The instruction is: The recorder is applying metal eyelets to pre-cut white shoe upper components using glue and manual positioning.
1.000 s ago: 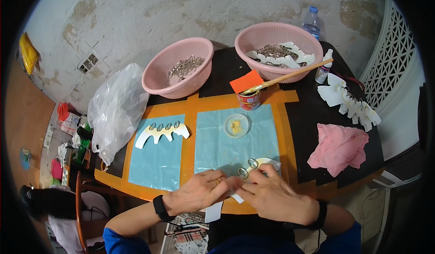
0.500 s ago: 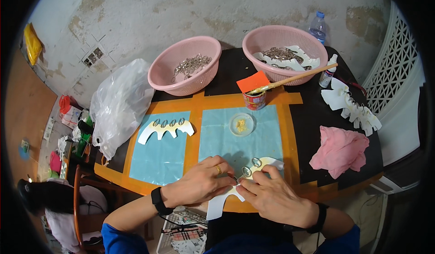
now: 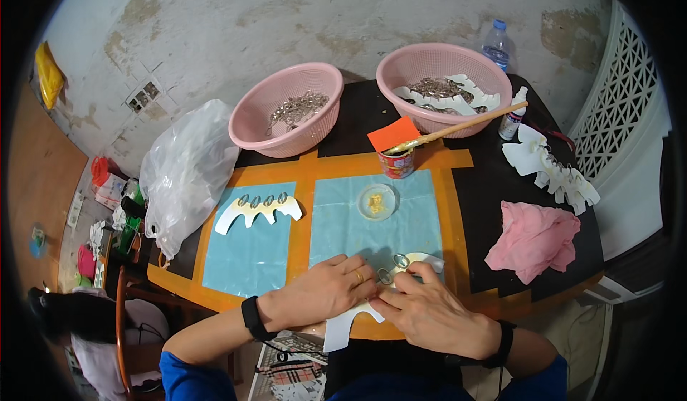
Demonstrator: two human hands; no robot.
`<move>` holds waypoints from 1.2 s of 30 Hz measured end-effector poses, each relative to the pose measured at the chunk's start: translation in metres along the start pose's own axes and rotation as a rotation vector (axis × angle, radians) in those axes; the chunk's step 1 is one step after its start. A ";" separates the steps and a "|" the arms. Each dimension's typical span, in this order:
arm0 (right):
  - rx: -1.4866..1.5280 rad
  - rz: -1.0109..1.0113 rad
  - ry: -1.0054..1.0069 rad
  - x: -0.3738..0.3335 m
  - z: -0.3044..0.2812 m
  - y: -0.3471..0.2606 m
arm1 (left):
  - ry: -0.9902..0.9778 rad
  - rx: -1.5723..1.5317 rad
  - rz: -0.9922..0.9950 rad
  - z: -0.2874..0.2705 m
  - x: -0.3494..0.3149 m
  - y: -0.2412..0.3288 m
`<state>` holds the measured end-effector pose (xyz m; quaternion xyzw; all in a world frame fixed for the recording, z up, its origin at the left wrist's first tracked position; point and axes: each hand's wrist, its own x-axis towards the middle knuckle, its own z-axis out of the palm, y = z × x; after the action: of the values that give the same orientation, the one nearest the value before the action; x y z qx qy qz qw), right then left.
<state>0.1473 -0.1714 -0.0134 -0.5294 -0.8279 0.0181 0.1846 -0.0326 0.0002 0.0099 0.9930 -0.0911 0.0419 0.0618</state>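
Observation:
At the near edge of the table my hands meet over a white scalloped strip (image 3: 346,325) with a yellowish band and metal rings (image 3: 385,276) standing along its upper edge. My right hand (image 3: 438,311) grips the strip near its middle, fingertips beside the rings. My left hand (image 3: 333,286) is closed against the strip just left of them; what its fingertips pinch is hidden. A similar strip (image 3: 247,211) with a row of rings lies on the left blue sheet (image 3: 247,265). Beyond my hands, a round clear dish (image 3: 376,202) holds yellow bits.
Pink baskets (image 3: 247,133) (image 3: 444,56) of metal rings stand at the back. A stick (image 3: 472,123) lies across a small tub (image 3: 398,165) with an orange card. To the right are a pink cloth (image 3: 535,242), a small bottle (image 3: 512,118) and more strips (image 3: 547,168). A plastic bag (image 3: 187,172) sits left.
My left hand has rolled over and its fingers are more curled against the strip. The right hand keeps its hold. The whole view has shifted slightly.

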 end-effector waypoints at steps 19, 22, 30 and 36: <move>-0.224 0.021 0.022 0.004 0.000 -0.016 | 0.266 -0.154 -0.436 0.012 -0.031 0.044; -0.223 0.028 0.026 0.003 0.000 -0.016 | 0.236 -0.222 -0.411 0.003 -0.022 0.029; -0.231 0.033 0.025 0.002 -0.001 -0.017 | 0.058 -0.192 -0.167 -0.005 -0.009 0.001; -0.174 0.038 0.000 0.002 -0.003 -0.015 | 0.036 -0.204 -0.077 -0.006 -0.004 -0.005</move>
<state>0.1350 -0.1771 -0.0065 -0.5591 -0.8161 -0.0504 0.1374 -0.0359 0.0068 0.0144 0.9835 -0.0558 0.0479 0.1655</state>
